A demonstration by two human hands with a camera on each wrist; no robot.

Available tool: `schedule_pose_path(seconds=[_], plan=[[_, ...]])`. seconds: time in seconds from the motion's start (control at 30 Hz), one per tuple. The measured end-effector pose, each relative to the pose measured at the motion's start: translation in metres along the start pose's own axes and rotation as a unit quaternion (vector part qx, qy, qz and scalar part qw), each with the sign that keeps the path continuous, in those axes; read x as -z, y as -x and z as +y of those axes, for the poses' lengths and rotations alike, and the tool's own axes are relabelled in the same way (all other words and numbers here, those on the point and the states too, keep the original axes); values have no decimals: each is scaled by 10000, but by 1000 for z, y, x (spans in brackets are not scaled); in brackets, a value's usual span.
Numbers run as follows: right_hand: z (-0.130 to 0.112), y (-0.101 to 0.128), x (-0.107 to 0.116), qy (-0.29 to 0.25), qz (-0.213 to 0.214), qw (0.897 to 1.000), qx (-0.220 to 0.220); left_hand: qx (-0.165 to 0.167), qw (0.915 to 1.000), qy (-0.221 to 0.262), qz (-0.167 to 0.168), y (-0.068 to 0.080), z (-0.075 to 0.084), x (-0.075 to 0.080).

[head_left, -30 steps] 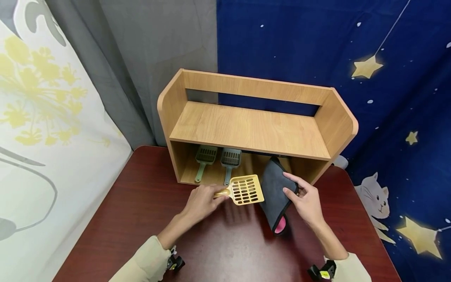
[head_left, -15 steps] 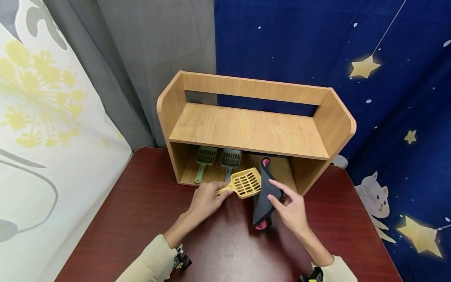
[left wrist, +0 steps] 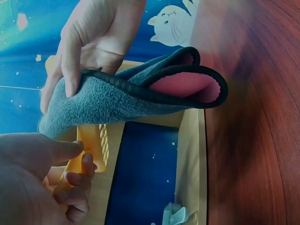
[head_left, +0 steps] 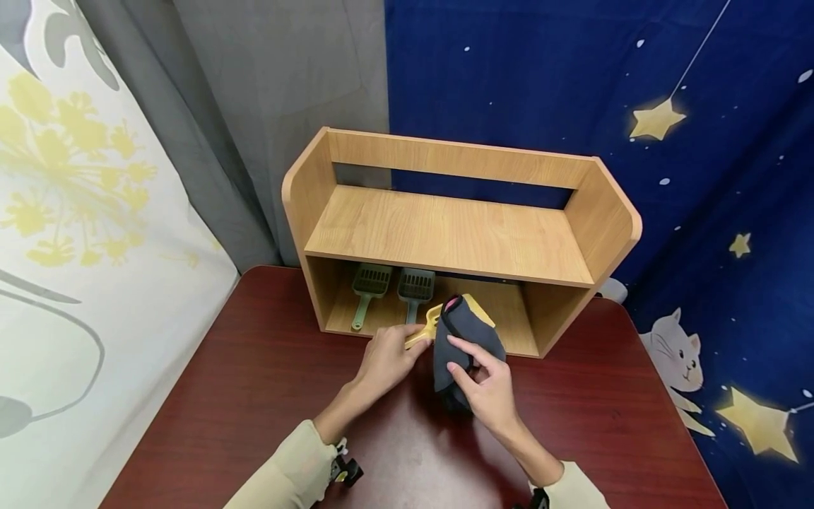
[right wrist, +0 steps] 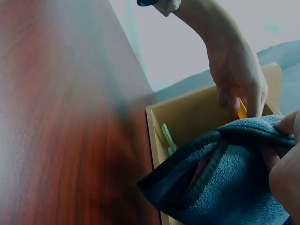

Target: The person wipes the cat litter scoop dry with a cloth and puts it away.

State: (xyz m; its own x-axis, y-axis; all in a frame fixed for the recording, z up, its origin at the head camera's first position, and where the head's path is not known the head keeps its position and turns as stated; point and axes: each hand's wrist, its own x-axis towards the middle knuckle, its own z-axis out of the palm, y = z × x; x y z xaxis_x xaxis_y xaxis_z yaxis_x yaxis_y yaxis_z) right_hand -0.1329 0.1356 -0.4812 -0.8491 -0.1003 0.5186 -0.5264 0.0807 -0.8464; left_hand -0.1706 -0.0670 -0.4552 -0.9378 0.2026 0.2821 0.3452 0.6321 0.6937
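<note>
My left hand [head_left: 389, 358] grips the handle of a yellow slotted litter scoop [head_left: 478, 309], held in front of the shelf. A dark grey cloth [head_left: 467, 332] with black edging and a pink inner side lies folded over the scoop's head, hiding most of it; one yellow edge pokes out beyond the cloth. My right hand [head_left: 490, 389] pinches this cloth between thumb and fingers. In the left wrist view the cloth's pink side [left wrist: 187, 87] shows inside its fold, and the scoop's slots [left wrist: 105, 143] appear below it.
A wooden two-level shelf [head_left: 445, 226] stands at the back of the dark red table [head_left: 254, 396]. In its lower level lie a green litter scoop [head_left: 371, 283] and a grey-blue litter scoop [head_left: 416, 286], handles toward me. Patterned curtains hang behind.
My right hand has moved left with the cloth, bringing it over the scoop's head. My left hand has shifted slightly right, still gripping the scoop's handle.
</note>
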Motion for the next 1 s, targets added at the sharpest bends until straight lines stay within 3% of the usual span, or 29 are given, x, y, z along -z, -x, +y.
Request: schedule_pose_path(seconds=[0.23, 0.47, 0.67, 0.87, 1.0], plan=[[3, -6, 27, 32, 595, 9980, -203, -51, 9999, -113, -14, 6, -3, 3], [7, -13, 46, -199, 802, 9964, -197, -59, 9998, -183, 31, 10, -9, 6], [8, -7, 27, -286, 744, 9963, -313, 67, 10000, 54, -1, 10, -9, 3], [6, 4, -3, -479, 306, 9972, -492, 12, 10000, 6, 77, 8, -4, -3], [5, 7, -10, -754, 173, 9958, -494, 26, 9999, 101, 84, 8, -3, -6]])
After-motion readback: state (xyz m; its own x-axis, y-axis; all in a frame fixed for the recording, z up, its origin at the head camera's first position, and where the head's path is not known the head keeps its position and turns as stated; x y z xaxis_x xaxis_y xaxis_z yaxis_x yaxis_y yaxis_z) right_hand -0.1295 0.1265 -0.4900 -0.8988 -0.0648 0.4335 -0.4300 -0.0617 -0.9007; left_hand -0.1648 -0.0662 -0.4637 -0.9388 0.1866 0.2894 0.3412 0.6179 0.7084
